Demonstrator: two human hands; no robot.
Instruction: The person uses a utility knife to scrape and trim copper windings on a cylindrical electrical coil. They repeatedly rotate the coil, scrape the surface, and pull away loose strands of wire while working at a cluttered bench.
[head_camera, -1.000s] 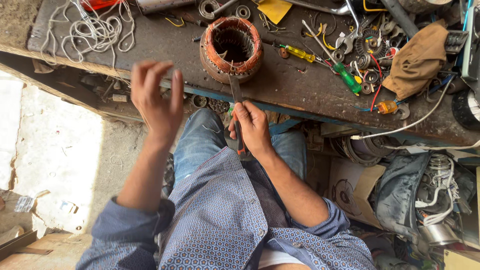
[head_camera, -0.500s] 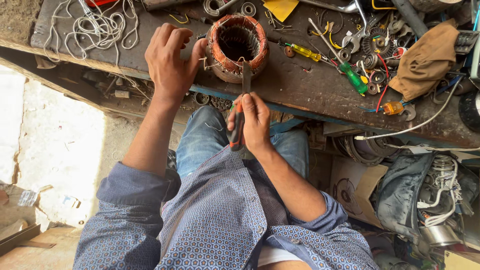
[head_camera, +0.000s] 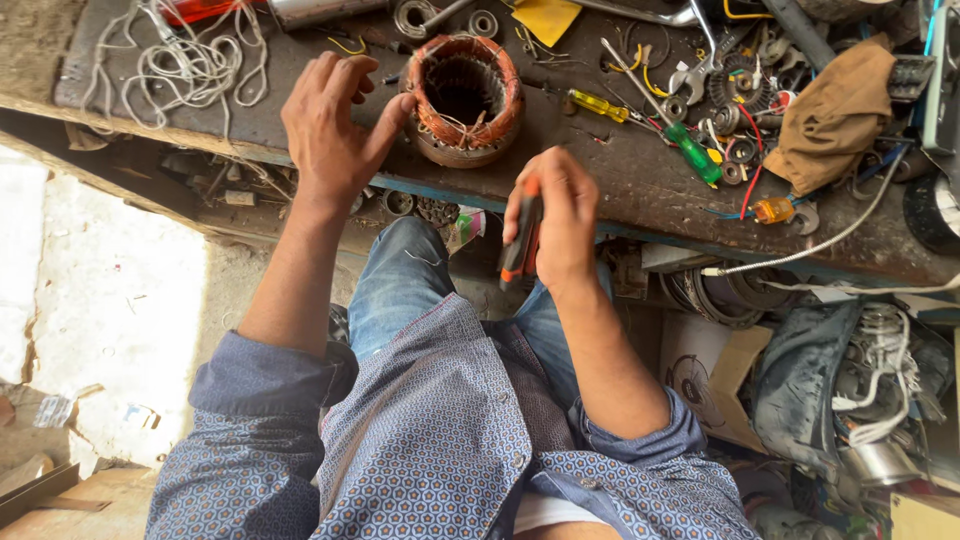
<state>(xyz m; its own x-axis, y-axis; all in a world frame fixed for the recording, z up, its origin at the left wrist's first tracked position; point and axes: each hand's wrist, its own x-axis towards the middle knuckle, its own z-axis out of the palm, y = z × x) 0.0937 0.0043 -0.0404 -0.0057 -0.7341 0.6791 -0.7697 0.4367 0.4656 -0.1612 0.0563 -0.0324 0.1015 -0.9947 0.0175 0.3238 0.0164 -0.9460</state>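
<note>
A round motor stator (head_camera: 466, 98) with copper windings stands on the dark workbench (head_camera: 600, 170). My left hand (head_camera: 333, 130) rests on the bench just left of it, fingers spread, thumb touching the stator's side. My right hand (head_camera: 558, 218) is below the bench edge, closed around a tool with an orange and black handle (head_camera: 520, 238), held over my lap.
A tangle of white cord (head_camera: 190, 55) lies at the bench's left. Yellow (head_camera: 598, 105) and green (head_camera: 692, 152) screwdrivers, wrenches, bearings and a brown cloth (head_camera: 830, 115) crowd the right side. Boxes, coils and a grey cable (head_camera: 800, 255) sit under the bench at right.
My left hand came down from the air to the stator's left side. My right hand lifted the tool slightly and turned it, so the orange handle shows.
</note>
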